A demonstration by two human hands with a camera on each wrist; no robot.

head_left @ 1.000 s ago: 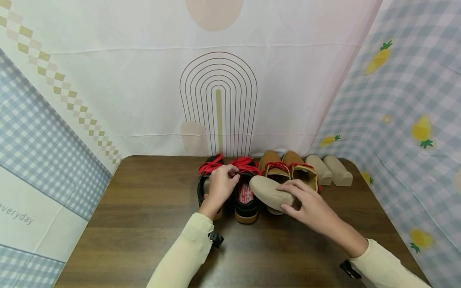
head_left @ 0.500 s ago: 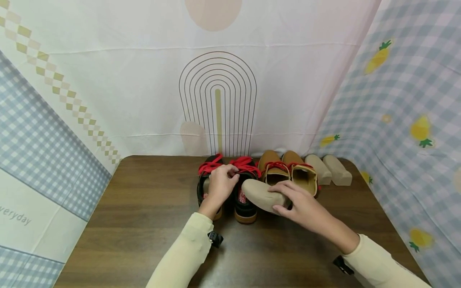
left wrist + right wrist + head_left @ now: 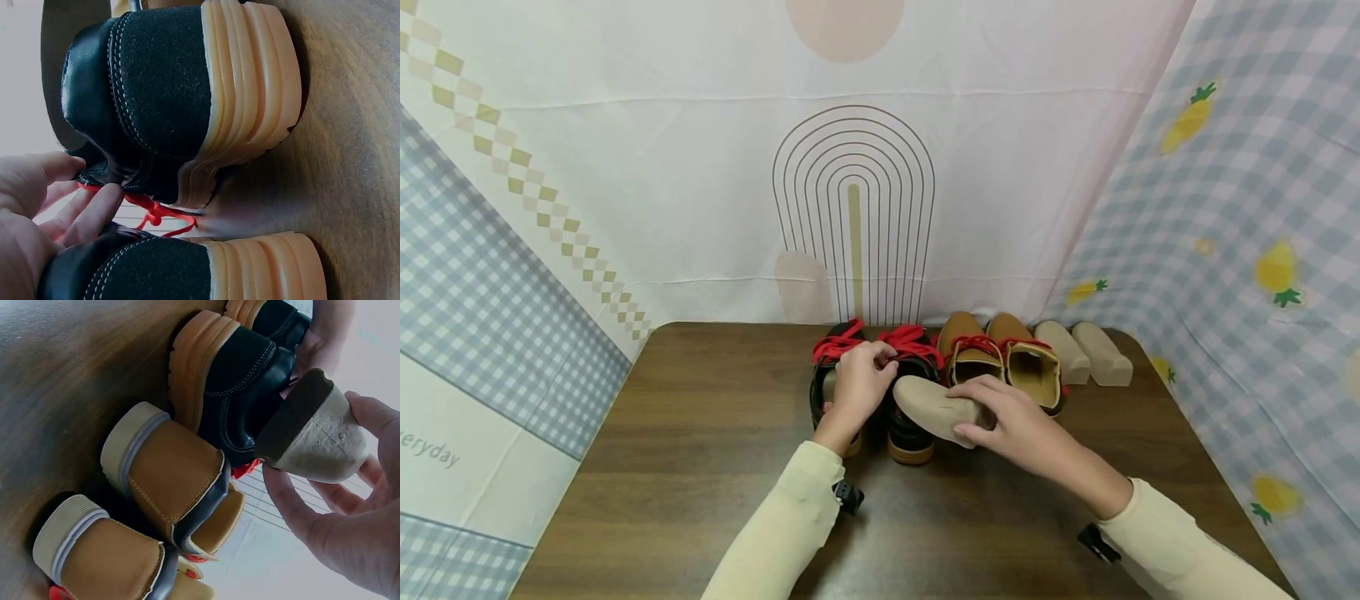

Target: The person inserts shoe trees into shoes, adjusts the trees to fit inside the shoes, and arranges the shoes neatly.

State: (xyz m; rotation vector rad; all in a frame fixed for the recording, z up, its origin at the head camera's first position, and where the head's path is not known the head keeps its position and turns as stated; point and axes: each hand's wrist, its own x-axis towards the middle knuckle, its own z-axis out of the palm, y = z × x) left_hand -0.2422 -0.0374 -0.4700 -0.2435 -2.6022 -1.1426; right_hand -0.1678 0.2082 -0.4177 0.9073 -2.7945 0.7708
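My right hand (image 3: 1011, 425) grips a beige moulded shoe insert (image 3: 928, 406), thumb on one side and fingers on the other. Its rounded toe points left, over the opening of the right black shoe (image 3: 912, 446), which it largely covers in the head view. My left hand (image 3: 861, 383) pinches the upper edge of that shoe near the red laces (image 3: 150, 209), as the left wrist view shows. Beside it stands the left black shoe (image 3: 156, 269), partly behind my left hand, with something beige inside. Both black shoes have tan ridged soles.
Two tan shoes (image 3: 964, 333) with red laces stand right of the black pair. Further right, two more beige inserts (image 3: 1102, 354) lie at the table's back edge. The brown wooden table (image 3: 700, 433) meets a white patterned cloth (image 3: 715, 208) behind.
My right hand has moved left with the shoe insert, from beside the tan shoes to over the right black shoe. The left hand has stayed in place.
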